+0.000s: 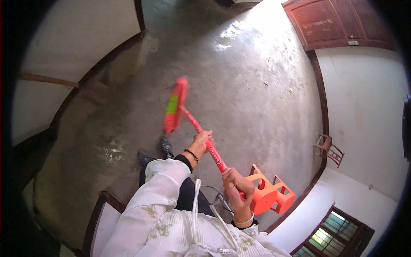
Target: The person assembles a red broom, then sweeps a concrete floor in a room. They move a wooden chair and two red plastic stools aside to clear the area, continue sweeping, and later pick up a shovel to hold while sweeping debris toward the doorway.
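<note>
A red broom [215,155] slants across the middle of the view, its handle running from lower right to upper left. Lower down its handle, towards the head, my left hand [200,144] is wrapped round it. My right hand [238,186] is closed round the handle's top end, nearer to my body. The broom's red head [174,107], with a bright green band, is over the floor ahead of my feet. It looks smeared by motion, and I cannot tell whether its bristles touch the floor.
Two orange plastic stools [262,200] stand right beside my right hand. A small wooden chair [329,150] is by the right wall, below a red-brown door [338,23]. My dark shoes [167,147] are on the grey concrete floor [248,98]. A dark-framed window [336,231] is at lower right.
</note>
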`<control>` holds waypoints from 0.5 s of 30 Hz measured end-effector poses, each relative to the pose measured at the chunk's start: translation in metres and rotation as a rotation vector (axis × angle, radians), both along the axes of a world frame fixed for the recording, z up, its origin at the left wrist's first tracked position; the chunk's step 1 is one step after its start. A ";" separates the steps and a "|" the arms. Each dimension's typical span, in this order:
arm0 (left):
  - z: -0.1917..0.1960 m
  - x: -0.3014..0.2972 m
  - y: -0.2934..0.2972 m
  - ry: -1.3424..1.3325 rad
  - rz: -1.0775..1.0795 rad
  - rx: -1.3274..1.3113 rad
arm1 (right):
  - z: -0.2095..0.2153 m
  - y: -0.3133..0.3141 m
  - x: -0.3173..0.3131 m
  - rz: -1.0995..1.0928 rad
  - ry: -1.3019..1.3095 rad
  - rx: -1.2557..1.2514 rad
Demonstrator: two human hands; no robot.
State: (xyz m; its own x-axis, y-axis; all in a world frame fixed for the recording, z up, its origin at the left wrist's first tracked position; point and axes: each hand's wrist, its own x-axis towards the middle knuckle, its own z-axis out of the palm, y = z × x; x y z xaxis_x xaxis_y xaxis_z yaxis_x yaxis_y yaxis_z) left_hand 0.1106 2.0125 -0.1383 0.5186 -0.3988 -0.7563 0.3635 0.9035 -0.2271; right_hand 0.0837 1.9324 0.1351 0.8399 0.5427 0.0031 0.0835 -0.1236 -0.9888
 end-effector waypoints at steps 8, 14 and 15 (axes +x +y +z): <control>0.130 0.004 0.052 0.007 0.226 0.146 | 0.080 0.076 0.006 0.292 -0.386 0.182; 0.151 -0.066 0.127 0.165 0.583 0.287 | 0.065 0.048 0.008 0.068 -0.089 -0.723; 0.148 -0.094 0.143 0.214 0.631 0.300 | 0.049 0.057 0.001 0.118 -0.003 -0.511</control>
State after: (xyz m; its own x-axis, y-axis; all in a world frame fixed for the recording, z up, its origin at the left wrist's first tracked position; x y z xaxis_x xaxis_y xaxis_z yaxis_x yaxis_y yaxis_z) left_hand 0.0170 2.1554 0.0092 0.4096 0.1678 -0.8967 -0.2717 0.9608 0.0557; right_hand 0.0845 1.9890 0.1837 0.7733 0.5668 -0.2841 0.1290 -0.5794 -0.8047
